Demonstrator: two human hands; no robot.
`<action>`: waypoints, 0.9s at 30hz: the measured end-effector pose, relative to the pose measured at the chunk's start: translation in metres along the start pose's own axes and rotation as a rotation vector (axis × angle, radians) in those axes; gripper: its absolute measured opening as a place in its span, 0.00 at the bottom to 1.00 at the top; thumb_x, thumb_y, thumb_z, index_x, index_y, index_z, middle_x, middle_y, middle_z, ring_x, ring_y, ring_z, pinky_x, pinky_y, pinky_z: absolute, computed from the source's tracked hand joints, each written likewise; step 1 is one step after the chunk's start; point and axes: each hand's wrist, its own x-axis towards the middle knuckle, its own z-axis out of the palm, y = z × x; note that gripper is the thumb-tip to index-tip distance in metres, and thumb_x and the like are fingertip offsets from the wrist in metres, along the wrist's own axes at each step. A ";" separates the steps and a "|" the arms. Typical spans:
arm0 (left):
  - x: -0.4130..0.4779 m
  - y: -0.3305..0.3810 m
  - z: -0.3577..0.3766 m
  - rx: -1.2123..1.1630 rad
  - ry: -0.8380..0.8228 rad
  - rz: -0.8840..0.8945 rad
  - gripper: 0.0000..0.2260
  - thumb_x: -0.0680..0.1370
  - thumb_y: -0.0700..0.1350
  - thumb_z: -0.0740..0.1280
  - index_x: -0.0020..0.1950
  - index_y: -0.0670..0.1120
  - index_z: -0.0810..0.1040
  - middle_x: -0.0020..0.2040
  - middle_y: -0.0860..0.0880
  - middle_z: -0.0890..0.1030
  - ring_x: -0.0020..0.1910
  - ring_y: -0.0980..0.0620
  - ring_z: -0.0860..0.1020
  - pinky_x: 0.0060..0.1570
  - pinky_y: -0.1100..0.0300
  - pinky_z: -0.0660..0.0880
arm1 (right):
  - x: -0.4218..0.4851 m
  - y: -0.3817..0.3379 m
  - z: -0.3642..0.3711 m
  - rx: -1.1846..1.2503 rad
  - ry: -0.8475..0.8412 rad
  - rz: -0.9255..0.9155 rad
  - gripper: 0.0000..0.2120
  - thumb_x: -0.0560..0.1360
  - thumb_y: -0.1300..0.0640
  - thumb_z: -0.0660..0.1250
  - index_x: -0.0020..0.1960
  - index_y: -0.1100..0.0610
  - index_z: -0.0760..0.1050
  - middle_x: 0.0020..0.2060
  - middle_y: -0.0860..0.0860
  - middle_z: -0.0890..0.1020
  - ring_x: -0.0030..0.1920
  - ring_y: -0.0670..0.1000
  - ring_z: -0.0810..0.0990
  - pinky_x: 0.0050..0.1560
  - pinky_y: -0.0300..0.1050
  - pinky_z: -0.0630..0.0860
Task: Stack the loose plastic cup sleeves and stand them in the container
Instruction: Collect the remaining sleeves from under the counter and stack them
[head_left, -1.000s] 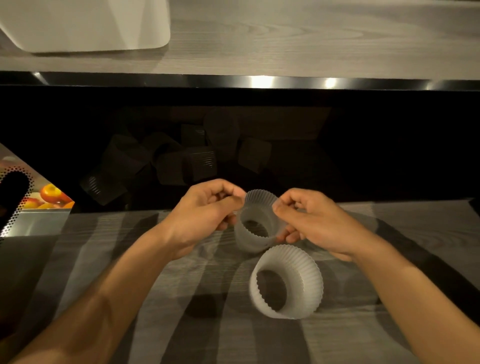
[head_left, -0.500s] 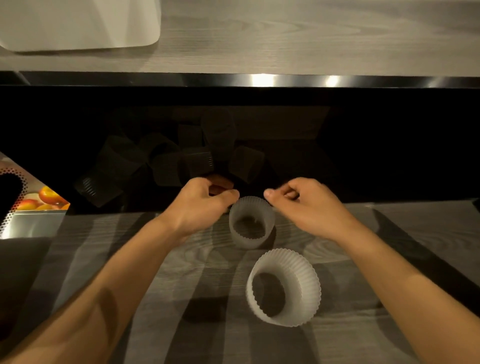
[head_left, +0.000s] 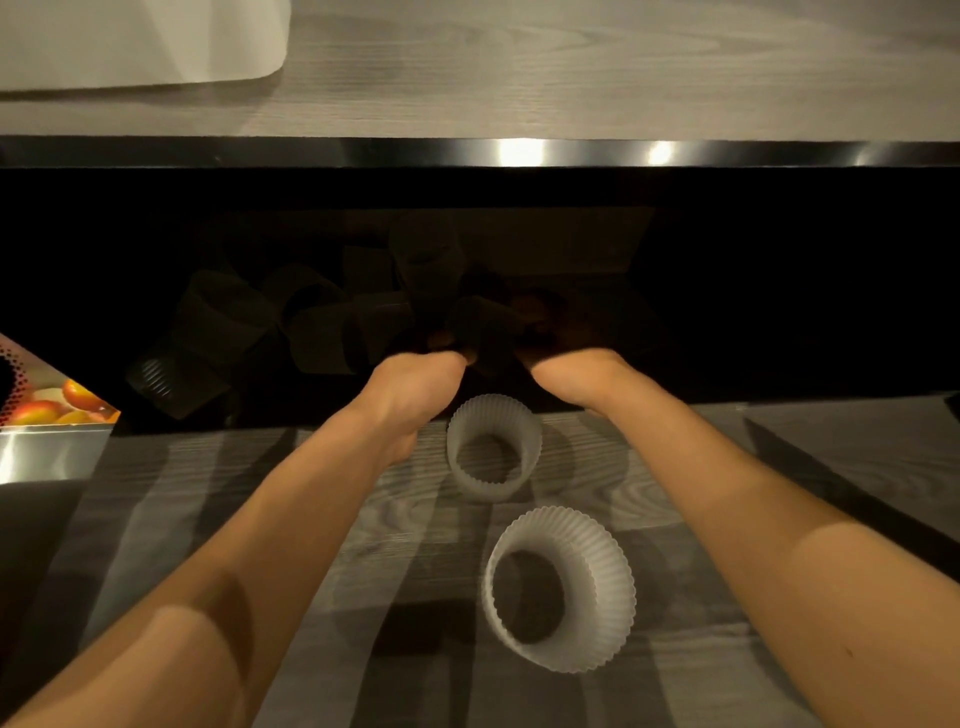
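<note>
Grey wood-grain counter (head_left: 883, 441) under striped shadows — a dark recess (head_left: 779, 260) behind, edged by a glinting metal strip (head_left: 519, 153).

No words or numbers can be read. The box (head_left: 49, 410) with fruit pictures, left of the near cup sleeve (head_left: 597, 571), shows none.

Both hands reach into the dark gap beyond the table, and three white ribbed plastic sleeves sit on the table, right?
Not three. The head view shows two white ribbed plastic sleeves on the table: a far sleeve and a near sleeve. The left hand and right hand do reach into the dark gap.
</note>
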 end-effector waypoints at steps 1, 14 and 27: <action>0.000 0.000 -0.001 0.000 0.022 0.019 0.23 0.74 0.49 0.71 0.69 0.47 0.77 0.63 0.48 0.81 0.64 0.47 0.78 0.69 0.47 0.73 | -0.002 0.001 0.000 0.042 0.036 -0.006 0.19 0.83 0.53 0.61 0.74 0.51 0.69 0.70 0.54 0.74 0.70 0.57 0.73 0.72 0.55 0.69; -0.043 0.007 -0.041 0.111 -0.211 0.315 0.06 0.82 0.44 0.67 0.52 0.44 0.82 0.44 0.45 0.82 0.37 0.52 0.82 0.36 0.60 0.76 | -0.061 0.014 -0.029 0.485 -0.047 -0.123 0.03 0.78 0.65 0.66 0.47 0.62 0.79 0.32 0.54 0.83 0.34 0.52 0.84 0.35 0.43 0.79; -0.035 -0.012 -0.047 0.329 -0.105 0.270 0.05 0.80 0.48 0.70 0.48 0.49 0.84 0.40 0.50 0.83 0.36 0.53 0.80 0.43 0.58 0.79 | -0.054 0.025 -0.018 0.189 -0.161 -0.009 0.08 0.77 0.49 0.71 0.50 0.54 0.81 0.35 0.49 0.82 0.36 0.47 0.82 0.35 0.36 0.75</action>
